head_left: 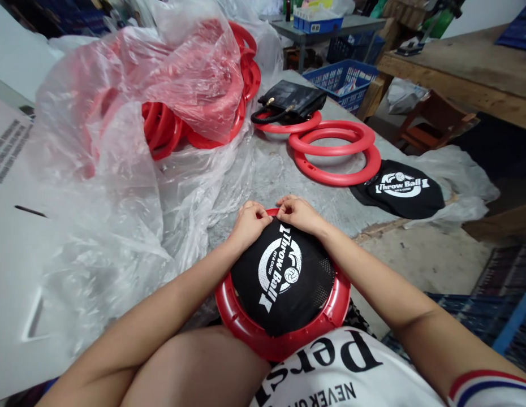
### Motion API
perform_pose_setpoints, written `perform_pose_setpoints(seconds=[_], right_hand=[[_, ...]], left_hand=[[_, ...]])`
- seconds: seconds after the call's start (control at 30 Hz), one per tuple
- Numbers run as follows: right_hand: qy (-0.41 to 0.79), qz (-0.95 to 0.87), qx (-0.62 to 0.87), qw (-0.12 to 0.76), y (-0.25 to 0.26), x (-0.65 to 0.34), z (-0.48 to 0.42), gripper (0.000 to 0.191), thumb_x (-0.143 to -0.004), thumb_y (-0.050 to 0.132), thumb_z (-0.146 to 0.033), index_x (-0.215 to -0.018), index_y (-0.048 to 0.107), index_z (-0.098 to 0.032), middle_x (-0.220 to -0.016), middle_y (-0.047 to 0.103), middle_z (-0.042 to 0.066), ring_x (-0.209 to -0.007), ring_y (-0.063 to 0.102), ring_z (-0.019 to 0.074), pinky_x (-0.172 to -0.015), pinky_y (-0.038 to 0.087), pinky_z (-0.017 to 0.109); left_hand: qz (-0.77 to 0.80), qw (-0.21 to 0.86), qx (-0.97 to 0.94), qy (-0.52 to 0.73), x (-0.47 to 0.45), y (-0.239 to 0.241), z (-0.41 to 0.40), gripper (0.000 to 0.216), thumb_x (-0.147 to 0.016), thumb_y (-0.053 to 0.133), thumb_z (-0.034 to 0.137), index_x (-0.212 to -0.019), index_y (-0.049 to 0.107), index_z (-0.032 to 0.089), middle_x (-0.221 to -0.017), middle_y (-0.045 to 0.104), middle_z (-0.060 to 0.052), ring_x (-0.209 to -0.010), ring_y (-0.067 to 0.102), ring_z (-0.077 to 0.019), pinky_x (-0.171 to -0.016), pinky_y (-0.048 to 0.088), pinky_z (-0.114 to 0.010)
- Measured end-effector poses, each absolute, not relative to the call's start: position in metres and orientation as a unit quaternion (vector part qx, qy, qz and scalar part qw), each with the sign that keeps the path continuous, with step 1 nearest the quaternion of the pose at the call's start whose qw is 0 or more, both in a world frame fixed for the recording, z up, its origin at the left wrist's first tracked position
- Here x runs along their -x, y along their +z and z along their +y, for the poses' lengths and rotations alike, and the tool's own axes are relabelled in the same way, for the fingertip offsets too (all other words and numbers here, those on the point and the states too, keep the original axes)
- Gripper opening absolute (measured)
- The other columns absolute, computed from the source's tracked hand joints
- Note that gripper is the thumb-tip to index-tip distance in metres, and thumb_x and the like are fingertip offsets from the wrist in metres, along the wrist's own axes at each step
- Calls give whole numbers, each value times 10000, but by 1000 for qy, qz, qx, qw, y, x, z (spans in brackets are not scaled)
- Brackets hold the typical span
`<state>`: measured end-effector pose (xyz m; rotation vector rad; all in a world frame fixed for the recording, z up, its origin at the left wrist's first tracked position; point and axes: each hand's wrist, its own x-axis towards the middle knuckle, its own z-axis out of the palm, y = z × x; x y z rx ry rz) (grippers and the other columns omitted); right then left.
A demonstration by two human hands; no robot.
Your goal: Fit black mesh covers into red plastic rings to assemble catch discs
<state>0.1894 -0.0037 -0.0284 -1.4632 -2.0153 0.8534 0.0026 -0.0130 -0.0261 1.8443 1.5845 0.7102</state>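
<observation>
A red plastic ring (pixel 250 330) rests against my lap at the table edge. A black mesh cloth (pixel 284 277) printed "Throw Ball" in white lies stretched over it. My left hand (pixel 249 221) and my right hand (pixel 297 213) sit side by side at the ring's far rim. Both have their fingers curled and pinched on the cloth's edge there.
Three more red rings (pixel 336 151) lie on the grey table (pixel 275 169), one under a black handbag (pixel 288 99). Another black cloth (pixel 401 192) lies at right. A clear plastic bag (pixel 131 102) full of red rings fills the left. Blue crates (pixel 345 79) and a wooden bench (pixel 466 73) stand behind.
</observation>
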Motion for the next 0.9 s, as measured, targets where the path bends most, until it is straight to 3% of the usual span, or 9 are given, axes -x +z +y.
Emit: perform_pose_setpoints(seconds=[0.3, 0.9], right_hand=[[283, -755, 544, 232, -24, -186, -6, 126, -833, 625, -157, -711, 618, -189, -1121, 687, 76, -1068, 605, 217, -1030, 425, 395], [254, -761, 566, 189, -20, -182, -7, 135, -877, 554, -168, -755, 609, -189, -1169, 673, 88, -1097, 573, 232, -1005, 419, 382]], left_hand=[[602, 311, -678, 287, -4, -30, -10, 107, -725, 665, 190, -630, 616, 191, -1000, 639, -40, -1015, 601, -211, -1020, 446, -390], [647, 298, -649, 266, -10, -29, -4, 134, -707, 659, 174, -598, 584, 196, -850, 602, -32, -899, 579, -208, -867, 458, -350]])
